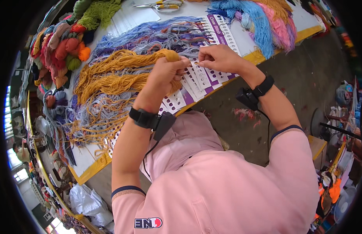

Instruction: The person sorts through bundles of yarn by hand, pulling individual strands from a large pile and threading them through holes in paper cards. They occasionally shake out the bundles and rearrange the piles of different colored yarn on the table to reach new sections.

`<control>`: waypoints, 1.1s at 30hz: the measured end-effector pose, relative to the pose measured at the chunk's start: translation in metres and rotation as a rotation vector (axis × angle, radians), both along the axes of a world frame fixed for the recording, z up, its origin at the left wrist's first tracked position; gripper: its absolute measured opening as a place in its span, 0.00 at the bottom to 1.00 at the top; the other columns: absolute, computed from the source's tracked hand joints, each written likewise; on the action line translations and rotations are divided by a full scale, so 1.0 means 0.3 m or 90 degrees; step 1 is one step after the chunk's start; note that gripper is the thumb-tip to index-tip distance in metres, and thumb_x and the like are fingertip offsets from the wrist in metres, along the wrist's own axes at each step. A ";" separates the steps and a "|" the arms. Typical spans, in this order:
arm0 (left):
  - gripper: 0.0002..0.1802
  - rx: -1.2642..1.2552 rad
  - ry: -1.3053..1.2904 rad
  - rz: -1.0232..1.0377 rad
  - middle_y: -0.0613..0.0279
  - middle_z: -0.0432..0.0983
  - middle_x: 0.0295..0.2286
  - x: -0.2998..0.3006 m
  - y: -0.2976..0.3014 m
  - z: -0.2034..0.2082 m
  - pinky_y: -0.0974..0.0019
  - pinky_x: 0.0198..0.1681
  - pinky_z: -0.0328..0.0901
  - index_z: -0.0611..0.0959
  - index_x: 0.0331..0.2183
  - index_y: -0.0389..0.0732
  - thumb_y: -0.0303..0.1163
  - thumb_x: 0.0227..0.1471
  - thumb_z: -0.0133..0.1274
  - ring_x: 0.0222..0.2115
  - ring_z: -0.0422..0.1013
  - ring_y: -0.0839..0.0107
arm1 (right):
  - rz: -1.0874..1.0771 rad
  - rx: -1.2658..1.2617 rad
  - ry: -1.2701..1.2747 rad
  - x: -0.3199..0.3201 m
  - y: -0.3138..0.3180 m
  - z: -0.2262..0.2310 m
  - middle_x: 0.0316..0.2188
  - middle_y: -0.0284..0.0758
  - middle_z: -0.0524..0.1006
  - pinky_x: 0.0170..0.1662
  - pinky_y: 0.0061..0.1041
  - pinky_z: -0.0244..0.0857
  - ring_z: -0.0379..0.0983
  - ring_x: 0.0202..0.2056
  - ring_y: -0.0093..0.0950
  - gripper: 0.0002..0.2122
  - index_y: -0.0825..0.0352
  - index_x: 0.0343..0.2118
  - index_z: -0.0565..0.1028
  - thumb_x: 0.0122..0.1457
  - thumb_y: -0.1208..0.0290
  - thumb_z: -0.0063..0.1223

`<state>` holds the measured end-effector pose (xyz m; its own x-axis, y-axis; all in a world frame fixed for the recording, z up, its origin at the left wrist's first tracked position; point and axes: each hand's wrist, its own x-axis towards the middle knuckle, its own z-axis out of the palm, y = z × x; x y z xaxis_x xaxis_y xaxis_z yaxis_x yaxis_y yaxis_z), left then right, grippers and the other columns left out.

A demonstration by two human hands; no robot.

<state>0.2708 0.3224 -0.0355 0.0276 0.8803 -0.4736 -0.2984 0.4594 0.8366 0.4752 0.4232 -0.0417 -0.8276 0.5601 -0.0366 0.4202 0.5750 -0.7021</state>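
My left hand (167, 73) is closed around the end of a thick hank of mustard embroidery thread (114, 74), which trails left over the table. Thumb and fingertips of my right hand (219, 58) are pinched together a short way to the right, above a stack of punched thread cards (194, 80). Whatever is between those fingertips is too small to make out. The cards are white and purple with rows of round holes. Blue, violet and grey threads (149, 33) are looped through further cards (222, 31) beyond my hands. More mixed threads (99, 111) lie nearer on the left.
Scissors (165, 5) and a printed sheet (130, 17) lie at the table's far side. Coloured yarn bundles (66, 48) are heaped at left, blue and pink hanks (262, 27) at far right. Yellow tape lines the table edge (305, 33). A white plastic bag (87, 202) sits below left.
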 end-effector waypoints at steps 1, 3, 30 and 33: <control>0.07 -0.020 -0.085 0.038 0.65 0.74 0.26 0.005 -0.008 0.025 0.82 0.18 0.54 0.80 0.35 0.33 0.27 0.54 0.55 0.20 0.62 0.85 | 0.003 0.015 -0.020 0.001 0.001 0.006 0.23 0.31 0.78 0.30 0.27 0.65 0.74 0.25 0.26 0.08 0.64 0.30 0.77 0.53 0.64 0.58; 0.06 -0.008 -0.119 0.041 0.67 0.73 0.25 0.025 -0.017 0.036 0.83 0.18 0.54 0.80 0.34 0.34 0.27 0.54 0.55 0.20 0.62 0.86 | -0.003 -0.038 0.019 0.009 0.011 -0.014 0.23 0.31 0.78 0.30 0.27 0.65 0.74 0.25 0.25 0.08 0.64 0.29 0.77 0.53 0.64 0.58; 0.25 0.092 -0.339 0.106 0.54 0.67 0.53 -0.107 -0.159 0.097 0.50 0.56 0.62 0.68 0.56 0.35 0.41 0.65 0.38 0.55 0.64 0.61 | -0.146 -0.096 0.171 -0.152 -0.155 0.060 0.23 0.33 0.76 0.30 0.27 0.67 0.74 0.27 0.23 0.07 0.66 0.30 0.76 0.53 0.69 0.57; 0.26 0.112 -0.371 0.017 0.53 0.67 0.52 -0.095 -0.158 0.068 0.45 0.55 0.62 0.66 0.58 0.37 0.42 0.65 0.37 0.51 0.68 0.61 | -0.129 -0.434 0.309 -0.241 -0.255 0.066 0.25 0.31 0.75 0.29 0.19 0.66 0.72 0.28 0.17 0.06 0.69 0.32 0.75 0.57 0.71 0.55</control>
